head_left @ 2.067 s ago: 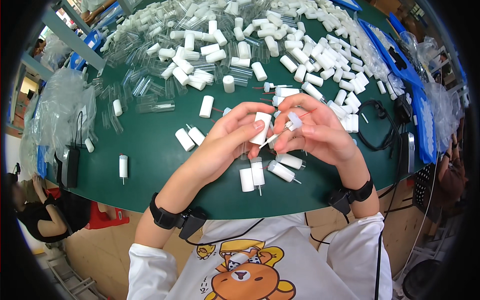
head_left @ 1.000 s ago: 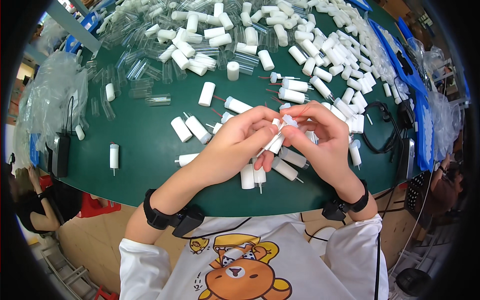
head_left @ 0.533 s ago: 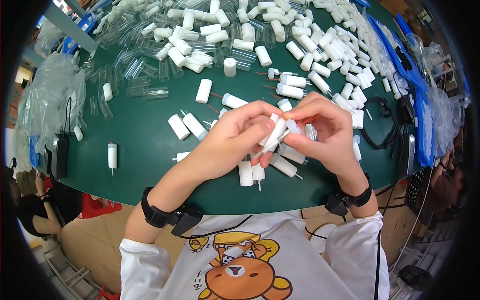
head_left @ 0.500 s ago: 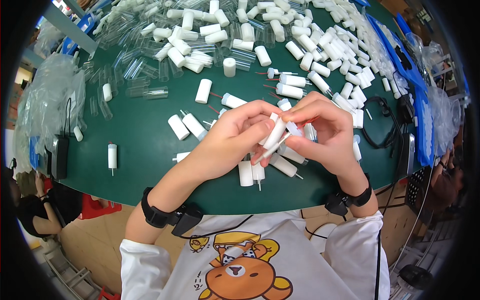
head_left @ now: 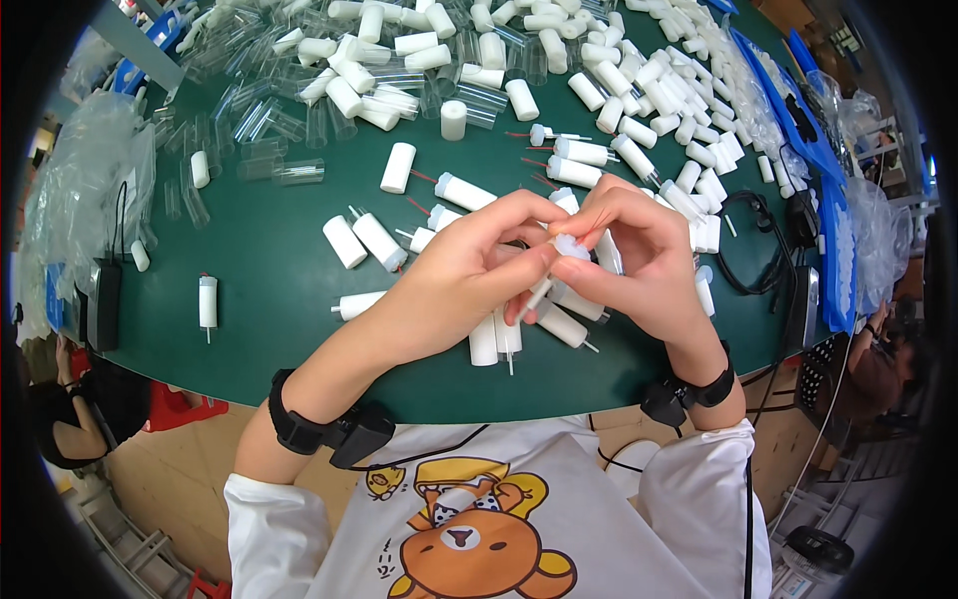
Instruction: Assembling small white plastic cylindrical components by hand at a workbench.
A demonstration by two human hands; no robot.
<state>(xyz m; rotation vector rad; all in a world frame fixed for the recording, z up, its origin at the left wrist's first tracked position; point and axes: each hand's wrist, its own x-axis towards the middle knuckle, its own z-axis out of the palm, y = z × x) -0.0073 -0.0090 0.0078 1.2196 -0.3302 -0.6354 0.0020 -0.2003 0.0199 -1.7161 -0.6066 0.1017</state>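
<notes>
My left hand [head_left: 467, 272] and my right hand [head_left: 647, 262] meet above the near middle of the table. Between their fingertips sits a translucent white cap [head_left: 571, 247], pinched from both sides. Thin red wires [head_left: 599, 216] run from it beside my right fingers. Under my left thumb a thin white rod [head_left: 537, 297] slants down, its upper end hidden by the fingers. Several white cylinders with pale caps and thin rods lie around my hands, among them one [head_left: 563, 325] just below and another [head_left: 465, 192] behind my left hand.
A heap of white foam-like cylinders [head_left: 654, 90] and clear tubes [head_left: 269, 120] covers the far side of the green table [head_left: 269, 364]. A lone capped cylinder [head_left: 208, 302] stands out at left. Plastic bags [head_left: 95, 200] hang over the left edge; a black cable [head_left: 743, 290] and blue trays [head_left: 840, 250] lie right.
My fingertips have drawn together around the cap. The white cylinder seen earlier between my hands is now mostly hidden behind the fingers. The whole view has shifted slightly.
</notes>
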